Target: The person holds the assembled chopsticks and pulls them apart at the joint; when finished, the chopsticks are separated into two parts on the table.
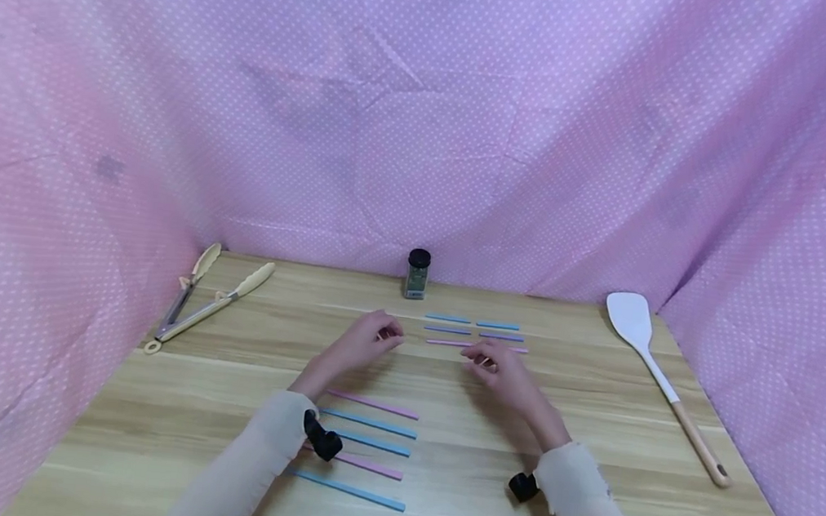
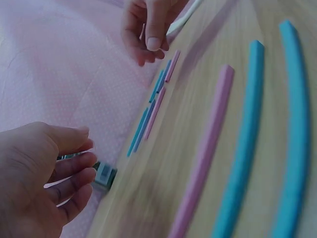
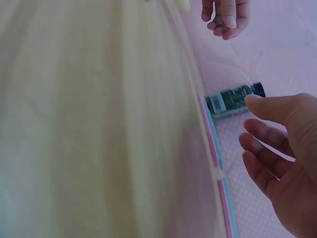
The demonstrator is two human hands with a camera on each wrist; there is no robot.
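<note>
My left hand (image 1: 364, 341) hovers above the wooden table with loosely curled fingers and nothing in its grasp. The right hand (image 1: 509, 375) is likewise unoccupied, its fingertips close to the far row of short sticks. That group lies in two columns: blue sticks (image 1: 448, 318) at the back, purple-blue ones (image 1: 447, 329) in the middle, pink ones (image 1: 447, 343) in front. Under and beside my left forearm lie several longer sticks, pink (image 1: 378, 406) and blue (image 1: 372, 425), roughly parallel; the forearm hides some of their left ends.
A spice jar (image 1: 417, 279) with a black lid stands at the back edge. Cream-tipped tongs (image 1: 195, 319) lie spread at the far left. On the right rests a white spatula (image 1: 631, 318) with a wooden handle. Pink dotted cloth (image 1: 424, 128) encloses the table on three sides.
</note>
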